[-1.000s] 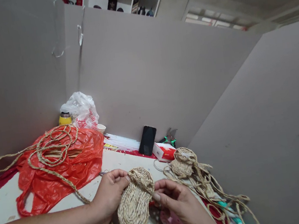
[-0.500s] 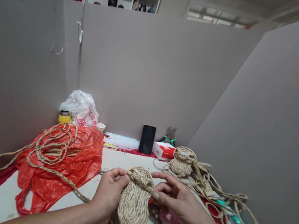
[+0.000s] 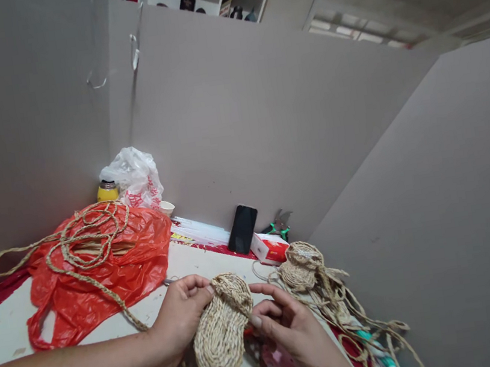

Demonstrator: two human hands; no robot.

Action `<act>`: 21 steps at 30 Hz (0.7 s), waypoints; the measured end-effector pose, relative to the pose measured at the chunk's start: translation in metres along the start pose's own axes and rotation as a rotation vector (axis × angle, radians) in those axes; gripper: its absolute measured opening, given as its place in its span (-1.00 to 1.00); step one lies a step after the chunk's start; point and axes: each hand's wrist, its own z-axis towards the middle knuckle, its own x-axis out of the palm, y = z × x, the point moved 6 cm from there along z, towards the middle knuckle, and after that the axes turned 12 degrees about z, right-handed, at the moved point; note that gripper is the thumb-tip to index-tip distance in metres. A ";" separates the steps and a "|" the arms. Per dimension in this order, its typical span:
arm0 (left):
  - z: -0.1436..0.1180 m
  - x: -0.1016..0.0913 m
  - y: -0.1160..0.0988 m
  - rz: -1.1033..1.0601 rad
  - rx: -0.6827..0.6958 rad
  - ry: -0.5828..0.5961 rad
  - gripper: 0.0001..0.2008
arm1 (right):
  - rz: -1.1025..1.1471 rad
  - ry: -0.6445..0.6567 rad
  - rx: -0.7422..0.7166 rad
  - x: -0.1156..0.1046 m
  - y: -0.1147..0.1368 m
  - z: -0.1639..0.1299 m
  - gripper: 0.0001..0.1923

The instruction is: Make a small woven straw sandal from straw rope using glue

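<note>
Left hand [image 3: 182, 315] grips the woven sandal [image 3: 223, 332] by its edge, just above the table [image 3: 3, 345] — right hand [image 3: 284, 330], fingers loosely curled, touches the strap. Just beyond lie more sandals [image 3: 304, 266]; farther left, rope [image 3: 84, 242] on a red bag [image 3: 102, 270]; a phone [image 3: 243, 229] leans against the wall.

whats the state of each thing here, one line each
left hand: gripping the woven sandal's toe end
right hand: fingers loosely curled at the sandal's strap
woven sandal: held tilted above the table
red plastic bag: crumpled, braided rope coiled on it
phone: screen dark, leaning on the wall
</note>
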 end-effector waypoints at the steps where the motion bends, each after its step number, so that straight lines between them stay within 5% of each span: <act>1: 0.001 -0.001 -0.001 0.015 0.009 -0.010 -0.73 | -0.023 0.002 0.006 0.000 0.000 0.000 -0.47; 5: 0.005 -0.008 -0.008 0.171 0.098 -0.087 -0.81 | -0.327 -0.050 -0.113 -0.007 0.012 0.000 -0.54; 10: 0.001 -0.006 -0.023 0.486 0.284 -0.110 -0.86 | -0.831 -0.218 -0.704 -0.003 0.055 -0.029 -0.69; 14: -0.015 0.009 -0.026 0.781 0.425 -0.005 -0.83 | -1.050 -0.010 -1.041 0.032 0.062 -0.053 -0.64; 17: -0.026 0.018 -0.025 0.906 0.477 0.070 -0.82 | -1.181 0.130 -1.122 0.053 0.057 -0.057 -0.68; 21: -0.033 0.023 -0.021 0.928 0.448 0.114 -0.83 | -1.240 0.157 -1.067 0.059 0.054 -0.052 -0.80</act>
